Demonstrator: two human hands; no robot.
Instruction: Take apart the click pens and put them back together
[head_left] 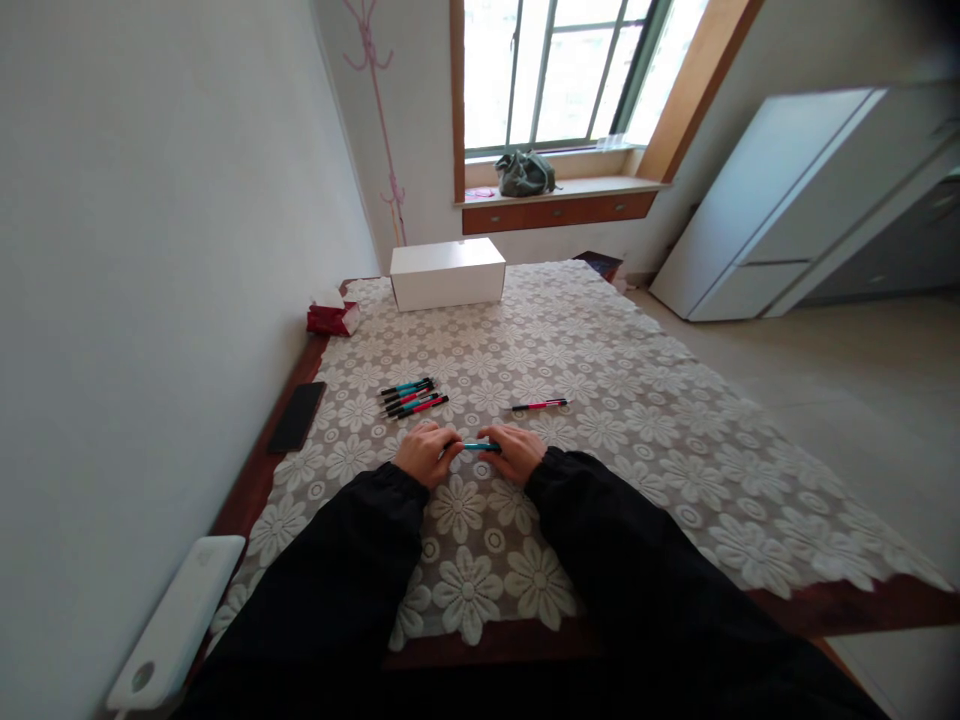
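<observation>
My left hand (424, 452) and my right hand (516, 452) rest on the lace tablecloth (637, 420) and together hold a teal pen (477, 446), one hand at each end. Both arms wear black sleeves. A small cluster of several pens (414, 397), teal and pink, lies just beyond my left hand. A single pink pen (540, 405) lies apart, just beyond my right hand.
A black phone (298, 416) lies at the table's left edge. A white box (447, 272) stands at the far end, with a red tissue pack (331, 317) to its left. A white device (180, 620) sits near left. White cabinet (780, 200) stands at right.
</observation>
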